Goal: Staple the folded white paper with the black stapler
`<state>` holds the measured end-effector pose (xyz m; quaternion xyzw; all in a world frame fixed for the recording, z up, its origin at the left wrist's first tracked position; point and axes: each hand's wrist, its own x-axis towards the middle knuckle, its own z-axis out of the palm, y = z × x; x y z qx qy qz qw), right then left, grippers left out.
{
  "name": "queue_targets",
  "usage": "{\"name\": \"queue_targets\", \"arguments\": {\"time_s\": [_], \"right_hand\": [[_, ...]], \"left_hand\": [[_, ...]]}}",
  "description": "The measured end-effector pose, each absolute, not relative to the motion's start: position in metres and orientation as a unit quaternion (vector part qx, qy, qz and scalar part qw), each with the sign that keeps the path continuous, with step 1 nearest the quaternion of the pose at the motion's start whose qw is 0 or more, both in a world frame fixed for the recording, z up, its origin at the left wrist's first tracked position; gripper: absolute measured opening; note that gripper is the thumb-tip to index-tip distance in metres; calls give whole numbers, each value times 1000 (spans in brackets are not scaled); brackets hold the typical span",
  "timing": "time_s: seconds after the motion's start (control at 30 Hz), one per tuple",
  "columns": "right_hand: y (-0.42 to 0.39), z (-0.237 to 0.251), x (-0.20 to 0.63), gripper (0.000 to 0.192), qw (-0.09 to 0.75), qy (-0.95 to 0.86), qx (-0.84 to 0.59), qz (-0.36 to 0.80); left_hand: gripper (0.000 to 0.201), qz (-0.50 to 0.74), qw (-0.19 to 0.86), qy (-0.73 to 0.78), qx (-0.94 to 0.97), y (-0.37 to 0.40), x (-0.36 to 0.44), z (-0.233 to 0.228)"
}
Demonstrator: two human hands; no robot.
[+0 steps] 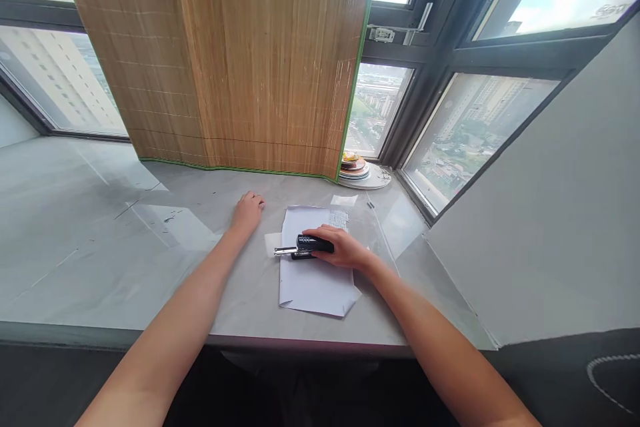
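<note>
My right hand (343,247) is closed around a black stapler (315,244), whose silver metal strip sticks out to the left. The stapler is over a small stack of white paper sheets (313,287) with slightly curled lower corners. Part of a written or printed slip (339,219) shows at the sheets' upper right. To the left of the paper, my left hand (247,213) rests on the pale sill, fingers lightly bent and apart from the sheets. Nothing shows in it, though its palm is hidden.
A bamboo blind (260,67) with green edging hangs behind the marbled sill (115,267). Stacked plates (357,170) stand in the window corner. A small white piece (344,200) and thin dark bits (371,205) lie behind the paper. A white wall (550,213) slopes along the right.
</note>
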<state>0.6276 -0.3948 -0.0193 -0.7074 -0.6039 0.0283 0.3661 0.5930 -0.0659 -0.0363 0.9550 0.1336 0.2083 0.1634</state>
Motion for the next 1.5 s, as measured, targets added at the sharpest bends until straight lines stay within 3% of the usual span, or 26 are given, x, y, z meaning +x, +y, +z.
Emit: {"name": "queue_targets", "arguments": {"time_s": [0.1, 0.27, 0.67, 1.23, 1.5], "right_hand": [[-394, -24, 630, 39, 399, -573, -716, -15], [-399, -23, 642, 38, 472, -472, -737, -108], [-405, -24, 651, 33, 459, -433, -770, -94], [-405, -23, 651, 35, 468, -426, -770, -84], [-405, -21, 649, 34, 461, -429, -773, -78]], "left_hand": [[23, 251, 245, 117, 929, -80, 588, -28], [27, 309, 337, -21, 889, -113, 578, -19], [30, 256, 426, -164, 852, -136, 574, -19], [25, 239, 354, -212, 879, -148, 573, -21], [22, 220, 380, -235, 867, -151, 574, -20]]}}
